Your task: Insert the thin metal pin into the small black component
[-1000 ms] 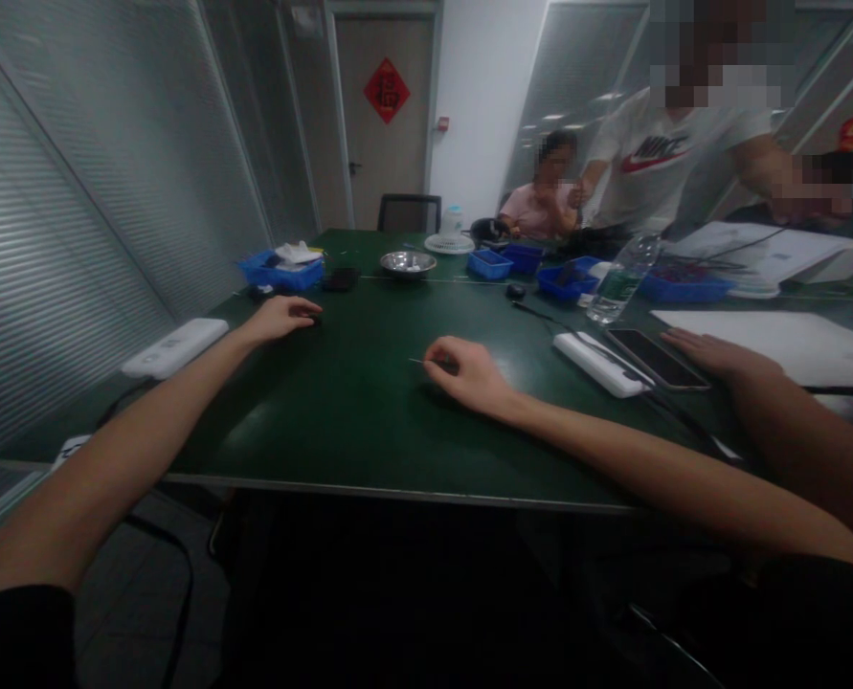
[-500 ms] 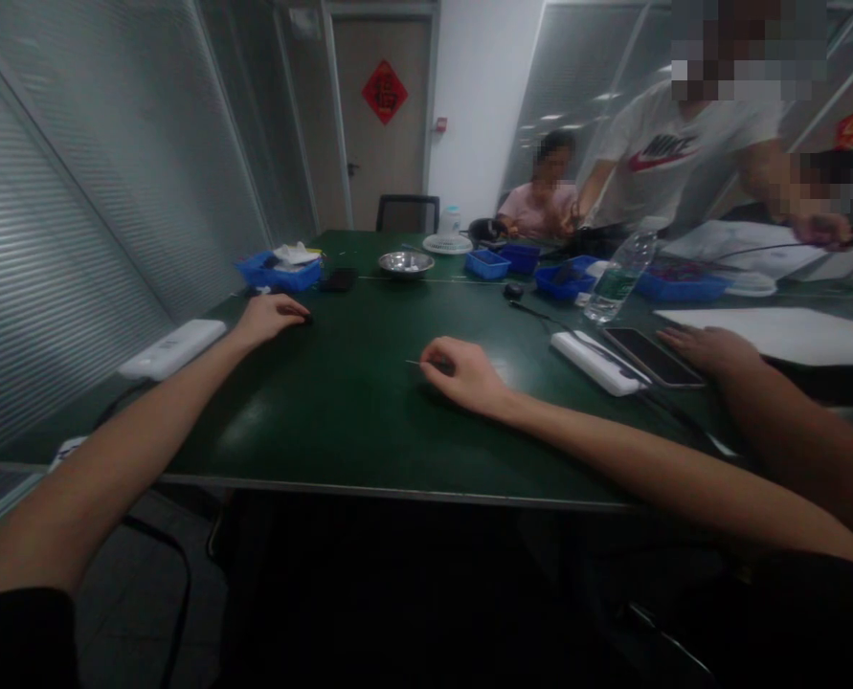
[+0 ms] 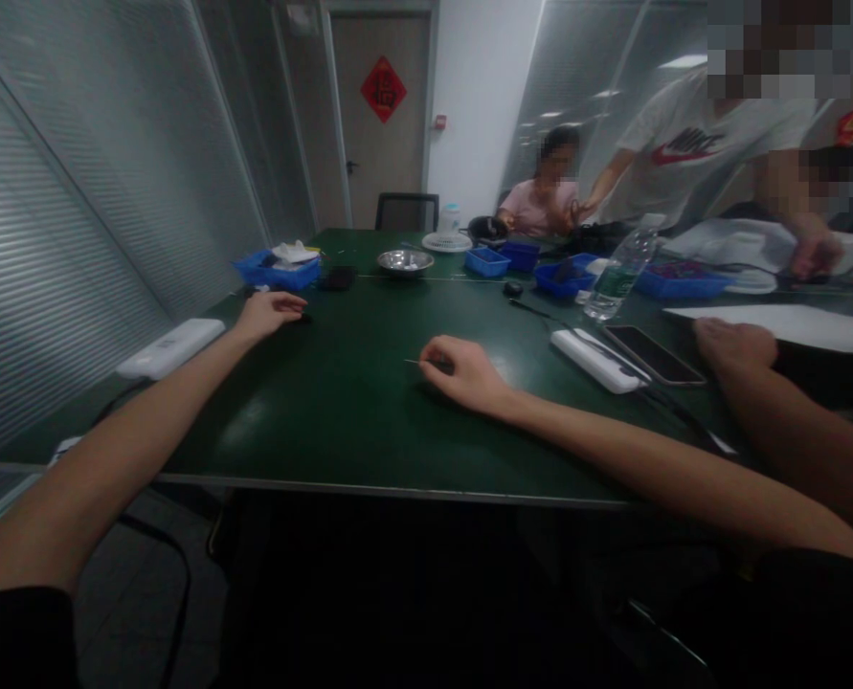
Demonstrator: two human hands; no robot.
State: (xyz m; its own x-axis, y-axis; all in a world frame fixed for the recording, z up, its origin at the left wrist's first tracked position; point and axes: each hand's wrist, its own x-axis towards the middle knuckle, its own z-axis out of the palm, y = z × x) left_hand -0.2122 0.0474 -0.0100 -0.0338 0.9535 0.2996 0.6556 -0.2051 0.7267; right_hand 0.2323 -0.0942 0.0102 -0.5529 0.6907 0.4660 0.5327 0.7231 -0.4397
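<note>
My left hand rests over the green table at the left, fingers stretched out and a little apart. A small black object, too small to name, lies on the table right at its thumb and fingertips. Nearer the middle, my right hand lies on the table with thumb and forefinger pinched. From the pinch a thin needle-like tool points left. A dark part shows inside the curled fingers; the rest is hidden.
Beyond my left hand stand a blue basket and a steel bowl. White power strips, a phone and a tilted water bottle lie about. Another person's hand rests at the right; other people sit or stand behind.
My left fingertips have lifted slightly off the small black object. My right hand stays put. The neighbour's hand at the right has drawn back from the phone, and the standing person has shifted right.
</note>
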